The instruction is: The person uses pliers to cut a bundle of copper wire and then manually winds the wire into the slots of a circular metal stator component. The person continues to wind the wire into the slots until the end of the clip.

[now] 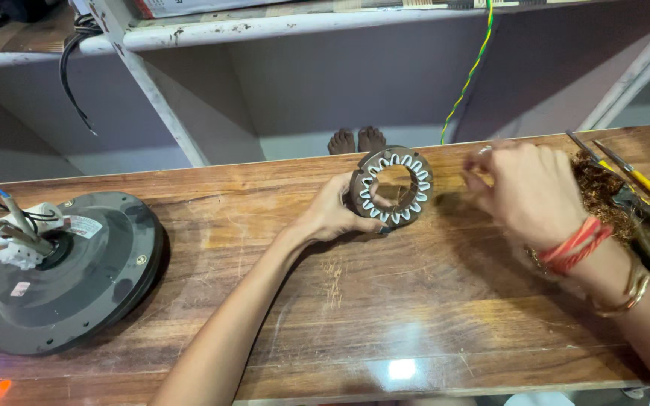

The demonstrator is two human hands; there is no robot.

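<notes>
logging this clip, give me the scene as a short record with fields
left hand: holds ring-shaped stator core tilted up on edge
right hand: blurred, beside the core, apart from it, seems empty
bench: wooden worktop
left side: dark round motor housing lying flat, wires on top
right edge: pliers, tangled copper wire
</notes>
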